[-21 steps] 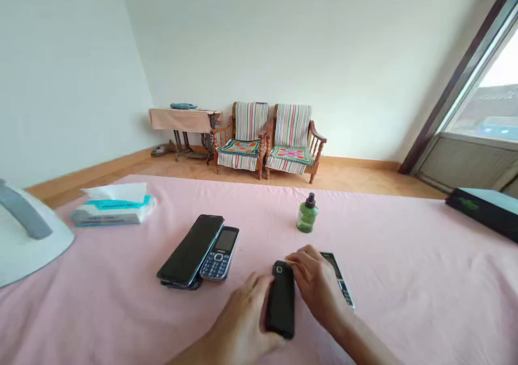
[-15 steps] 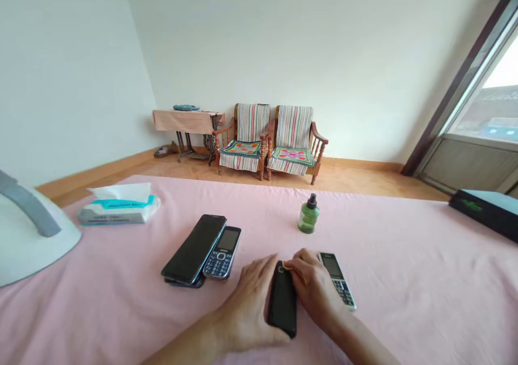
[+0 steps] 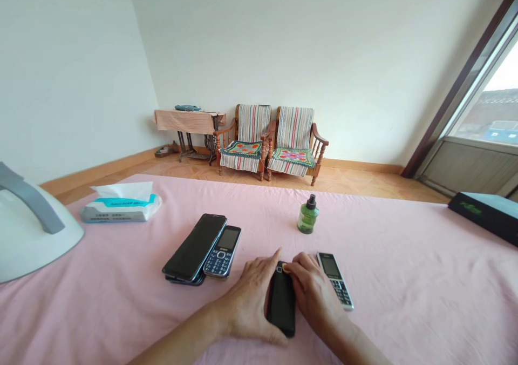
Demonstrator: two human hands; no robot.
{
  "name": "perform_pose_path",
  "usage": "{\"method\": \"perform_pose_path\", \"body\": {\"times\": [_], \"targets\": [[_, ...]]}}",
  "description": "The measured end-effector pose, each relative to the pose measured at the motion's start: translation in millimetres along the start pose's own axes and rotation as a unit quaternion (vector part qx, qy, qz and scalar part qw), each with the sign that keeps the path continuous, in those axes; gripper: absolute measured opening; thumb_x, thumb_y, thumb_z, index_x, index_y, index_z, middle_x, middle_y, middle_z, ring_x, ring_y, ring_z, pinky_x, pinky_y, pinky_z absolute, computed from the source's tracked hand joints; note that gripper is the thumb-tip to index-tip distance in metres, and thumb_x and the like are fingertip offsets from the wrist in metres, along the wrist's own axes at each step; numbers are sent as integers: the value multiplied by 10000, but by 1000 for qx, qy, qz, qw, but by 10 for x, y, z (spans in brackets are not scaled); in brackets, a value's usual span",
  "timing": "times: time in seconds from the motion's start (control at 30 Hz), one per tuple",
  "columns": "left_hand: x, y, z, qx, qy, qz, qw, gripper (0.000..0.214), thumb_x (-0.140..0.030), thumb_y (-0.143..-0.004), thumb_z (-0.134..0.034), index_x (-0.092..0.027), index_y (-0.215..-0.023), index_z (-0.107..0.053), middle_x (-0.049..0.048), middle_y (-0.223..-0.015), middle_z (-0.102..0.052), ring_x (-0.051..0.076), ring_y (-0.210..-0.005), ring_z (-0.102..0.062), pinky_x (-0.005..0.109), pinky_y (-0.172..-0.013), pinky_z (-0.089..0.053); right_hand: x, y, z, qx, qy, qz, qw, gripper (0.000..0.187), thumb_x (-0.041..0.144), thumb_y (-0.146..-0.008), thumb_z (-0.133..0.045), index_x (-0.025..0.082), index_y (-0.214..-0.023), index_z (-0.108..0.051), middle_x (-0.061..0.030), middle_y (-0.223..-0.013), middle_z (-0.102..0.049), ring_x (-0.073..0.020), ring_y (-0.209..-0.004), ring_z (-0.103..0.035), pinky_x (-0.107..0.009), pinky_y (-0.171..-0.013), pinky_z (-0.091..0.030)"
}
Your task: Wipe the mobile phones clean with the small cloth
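A black mobile phone (image 3: 281, 305) lies back up on the pink cloth, its small camera square near the far end. My left hand (image 3: 251, 300) is curved round its left side, thumb at the near end and one fingertip lifted past the far end. At the far right corner of the phone, my right hand (image 3: 313, 286) is closed in a pinch on a small pale-yellow piece (image 3: 285, 268), mostly hidden by the fingers. Just right of that hand lies a silver-and-black keypad phone (image 3: 336, 281), screen up.
To the left are a dark smartphone (image 3: 196, 249) stacked on another device and a blue keypad phone (image 3: 222, 254). A green bottle (image 3: 308, 216) stands beyond my hands. Farther out are a tissue pack (image 3: 121, 208), a white-and-grey appliance (image 3: 36, 224) and a black box (image 3: 483, 214).
My left fingertip has lifted away from the phone's far end, and the left thumb sits slightly looser at the near end. My right hand stays at the far corner. The view has shifted slightly.
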State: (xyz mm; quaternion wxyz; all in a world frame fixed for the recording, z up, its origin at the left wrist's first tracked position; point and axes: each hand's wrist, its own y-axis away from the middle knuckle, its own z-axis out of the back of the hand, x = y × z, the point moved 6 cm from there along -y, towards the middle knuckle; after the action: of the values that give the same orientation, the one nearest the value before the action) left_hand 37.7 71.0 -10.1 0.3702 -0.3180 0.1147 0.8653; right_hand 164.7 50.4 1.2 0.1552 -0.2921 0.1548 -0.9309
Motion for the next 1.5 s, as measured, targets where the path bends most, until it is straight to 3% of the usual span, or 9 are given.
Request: {"method": "perform_pose_path", "body": {"times": [0.13,0.3,0.43,0.67,0.83,0.97,1.23,1.5], "targets": [[60,-1,-1,31,3,-7,999,1347,-478,-471,-827,-250,-1467,51,145,-1490,-238,407,-1339,-210,589,-1075,-169,23,45,-22,12,-12,3,1000,316,-29,-828,-418,170,-898,-653,-75,-868,-567,-196,-787,-538,-317,-714,-477],[105,-4,15,21,3,-9,1000,1338,-496,-481,-827,-246,-1471,39,136,-1507,-203,408,-1349,-179,585,-1083,-156,-14,-27,-18,-5,15,0,1000,292,-9,-843,-416,155,-833,-658,-90,-866,-565,-220,-833,-527,-368,-771,-467],[102,3,14,22,10,-2,1000,1340,-479,-466,-834,-229,-1474,13,152,-1480,-252,403,-1337,-208,577,-1079,-178,72,71,-66,9,-27,10,1000,334,-35,-817,-388,152,-925,-643,-94,-918,-557,-209,-844,-534,-344,-757,-479],[89,10,40,-31,35,-20,999,1336,-437,-455,-852,-255,-1470,-4,149,-1404,-353,378,-1272,-324,571,-1059,-217,105,136,22,12,-105,-15,994,295,-14,-802,-437,186,-846,-649,-40,-846,-564,-151,-765,-569,-246,-677,-470],[90,19,51,-46,43,-21,998,1327,-479,-481,-846,-242,-1472,5,161,-1426,-323,387,-1296,-287,573,-1065,-193,-5,-126,96,-51,-66,-13,996,243,20,-826,-465,174,-884,-643,-49,-856,-589,-175,-811,-569,-295,-737,-462],[88,19,51,-32,22,-11,999,1327,-500,-482,-839,-236,-1472,4,158,-1450,-301,390,-1310,-269,566,-1072,-188,-12,-182,-2,-43,-29,14,999,251,30,-841,-450,175,-884,-649,-59,-847,-580,-186,-799,-558,-315,-727,-473],[105,-16,49,-38,15,-4,999,1365,-496,-423,-851,-221,-1470,-20,168,-1387,-380,390,-1258,-339,565,-1050,-239,179,174,-123,12,-27,50,998,310,-14,-813,-402,182,-935,-609,-79,-917,-550,-195,-830,-546,-310,-723,-506],[126,-5,36,-45,12,4,999,1336,-467,-447,-843,-212,-1469,-23,157,-1416,-346,400,-1265,-316,557,-1057,-231,111,-82,-102,2,-12,27,1000,276,3,-827,-419,181,-869,-626,-79,-888,-555,-212,-847,-523,-376,-781,-491]]}}
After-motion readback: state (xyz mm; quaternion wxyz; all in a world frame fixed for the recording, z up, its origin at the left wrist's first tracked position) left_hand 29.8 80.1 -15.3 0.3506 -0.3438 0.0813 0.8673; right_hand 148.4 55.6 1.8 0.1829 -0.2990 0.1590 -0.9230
